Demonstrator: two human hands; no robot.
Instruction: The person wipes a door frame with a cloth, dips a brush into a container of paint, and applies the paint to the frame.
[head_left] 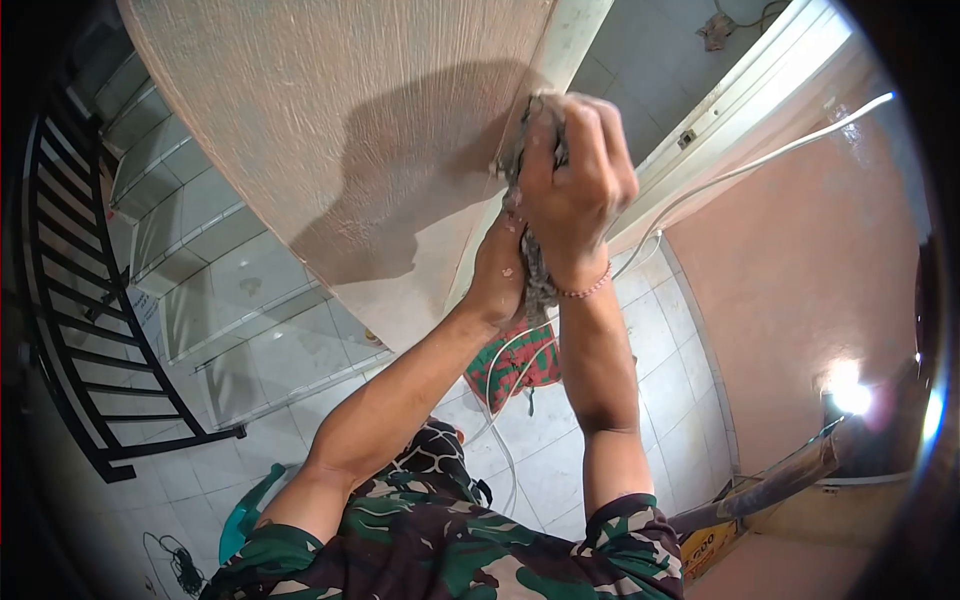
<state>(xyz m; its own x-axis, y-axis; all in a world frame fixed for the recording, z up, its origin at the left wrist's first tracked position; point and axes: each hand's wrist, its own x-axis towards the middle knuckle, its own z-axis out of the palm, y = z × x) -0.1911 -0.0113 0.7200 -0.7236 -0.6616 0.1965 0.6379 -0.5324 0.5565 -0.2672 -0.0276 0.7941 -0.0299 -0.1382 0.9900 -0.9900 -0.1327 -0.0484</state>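
Keeping a firm hold is what matters here. The right hand (590, 185) has its fingers curled tight over the upper part of a grey, mucky rag (538, 278) (could be some other stringy stuff, hard to say). The left hand (497, 262) is right up against it from the other side, but its fingers are mostly hidden, so I can't tell how closed they are. The rag hangs down between the wrists.

For a good squeeze, I'd keep both palms close, turn them opposite ways and work the loose lower part in bit by bit. Elbows a little bent would save your wrists.

Just beyond is the brownish textured wall (270, 90) with its pale edge (580, 45), so I'd watch for drips and knuckle scrapes. The white cable (745, 165) and the red-and-green cloth (512, 365) on the tiled floor (545, 465) are worth keeping dry too, imo.
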